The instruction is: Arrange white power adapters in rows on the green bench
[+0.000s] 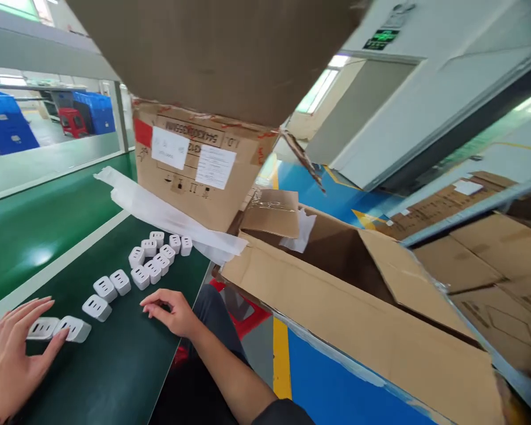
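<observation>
My left hand [20, 348] is at the lower left, with thumb and fingers spread around two white plug chargers. Its thumb tip touches the nearer white charger [73, 329], while the other white charger [43, 328] sits between the fingers and thumb. My right hand [172, 310] rests over the green work surface [110, 378], its fingers curled towards the thumb and nothing visible in them. Just beyond it, a loose group of white chargers [153, 270] stands with slotted faces up. Another few chargers [105, 288] lie between both hands.
An open cardboard box [336, 307] stands to the right of the bench. Behind the chargers is a labelled carton [181, 171] with a large raised flap [221, 53]. White wrapping sheet [168, 215] lies along the bench edge. A red stool [252, 319] is below.
</observation>
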The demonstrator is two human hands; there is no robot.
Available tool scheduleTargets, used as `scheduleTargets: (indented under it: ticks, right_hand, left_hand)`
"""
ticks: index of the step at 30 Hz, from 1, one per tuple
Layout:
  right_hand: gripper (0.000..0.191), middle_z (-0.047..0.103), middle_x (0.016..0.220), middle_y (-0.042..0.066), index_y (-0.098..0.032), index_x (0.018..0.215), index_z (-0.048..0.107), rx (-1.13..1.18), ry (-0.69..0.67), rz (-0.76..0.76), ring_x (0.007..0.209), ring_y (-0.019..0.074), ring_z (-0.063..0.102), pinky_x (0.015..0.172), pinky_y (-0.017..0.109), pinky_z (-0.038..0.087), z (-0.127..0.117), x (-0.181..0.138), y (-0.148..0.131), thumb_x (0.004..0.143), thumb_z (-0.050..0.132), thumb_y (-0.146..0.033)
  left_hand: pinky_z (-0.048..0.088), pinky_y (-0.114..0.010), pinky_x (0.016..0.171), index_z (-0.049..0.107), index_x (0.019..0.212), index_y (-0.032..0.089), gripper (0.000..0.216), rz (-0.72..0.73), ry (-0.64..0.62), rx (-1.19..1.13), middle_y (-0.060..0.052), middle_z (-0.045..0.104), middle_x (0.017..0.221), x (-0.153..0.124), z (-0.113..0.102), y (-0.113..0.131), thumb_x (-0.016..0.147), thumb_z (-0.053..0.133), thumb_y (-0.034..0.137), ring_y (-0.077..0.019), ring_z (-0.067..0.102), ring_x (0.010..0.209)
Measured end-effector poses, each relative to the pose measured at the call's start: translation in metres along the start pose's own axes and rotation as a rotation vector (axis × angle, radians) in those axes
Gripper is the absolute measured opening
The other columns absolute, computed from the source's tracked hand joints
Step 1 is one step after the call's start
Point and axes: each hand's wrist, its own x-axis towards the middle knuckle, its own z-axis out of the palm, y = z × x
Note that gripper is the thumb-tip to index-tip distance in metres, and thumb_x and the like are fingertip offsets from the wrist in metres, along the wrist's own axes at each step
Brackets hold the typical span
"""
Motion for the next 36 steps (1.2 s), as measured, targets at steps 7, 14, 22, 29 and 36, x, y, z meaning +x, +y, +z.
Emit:
scheduleTargets:
  ticks: [7, 14, 22, 29, 36]
  right_hand:
    - [0.02, 0.071, 0.089, 0.004, -0.021, 0.105, 0.071, -0.198, -0.021, -0.051, 0.076, 0.0136, 0.067, 0.075, 0.028, 0.055, 0.004, -0.002, -0.006, 0.092, 0.058, -0.03]
    - [0.022, 0.07, 0.095, 0.004, -0.024, 0.112, 0.067, -0.309, -0.055, -0.113, 0.082, 0.0148, 0.066, 0.078, 0.029, 0.056, 0.009, -0.004, -0.009, 0.094, 0.055, -0.024]
    - [0.03, 0.067, 0.112, 0.006, -0.025, 0.125, 0.061, -0.471, -0.175, -0.276, 0.091, 0.0151, 0.066, 0.084, 0.031, 0.057, 0.032, 0.002, -0.028, 0.095, 0.055, -0.022]
    - [0.029, 0.067, 0.126, 0.006, -0.023, 0.124, 0.063, -0.83, -0.211, -0.617, 0.126, 0.0246, 0.054, 0.109, 0.045, 0.04, 0.075, 0.027, -0.033, 0.096, 0.056, -0.025]
    - [0.035, 0.063, 0.132, 0.007, -0.022, 0.13, 0.058, -0.81, -0.246, -0.626, 0.132, 0.0261, 0.049, 0.114, 0.05, 0.035, 0.071, 0.026, -0.017, 0.096, 0.054, -0.02]
  left_hand:
    - [0.05, -0.051, 0.099, 0.056, 0.125, 0.024, 0.046, -0.22, -0.017, -0.114, -0.011, 0.062, 0.125, -0.001, 0.001, -0.001, 0.088, 0.057, 0.052, -0.0317, 0.06, 0.115]
    - [0.055, -0.038, 0.088, 0.059, 0.119, 0.019, 0.038, -0.414, -0.148, -0.417, -0.012, 0.062, 0.122, 0.003, -0.002, 0.012, 0.094, 0.048, 0.047, -0.0225, 0.067, 0.1]
    - [0.054, -0.031, 0.072, 0.066, 0.102, 0.019, 0.028, -0.597, -0.044, -0.624, -0.006, 0.066, 0.1, 0.01, -0.002, 0.014, 0.079, 0.054, 0.028, -0.0176, 0.061, 0.085]
    - [0.054, -0.032, 0.078, 0.069, 0.095, 0.017, 0.034, -0.673, -0.088, -0.978, -0.007, 0.068, 0.1, 0.01, 0.001, 0.014, 0.064, 0.056, 0.017, -0.0211, 0.06, 0.094]
    - [0.051, -0.036, 0.09, 0.068, 0.103, 0.015, 0.027, -0.72, -0.18, -1.125, -0.009, 0.068, 0.109, 0.007, 0.004, 0.025, 0.081, 0.058, 0.027, -0.0223, 0.064, 0.098]
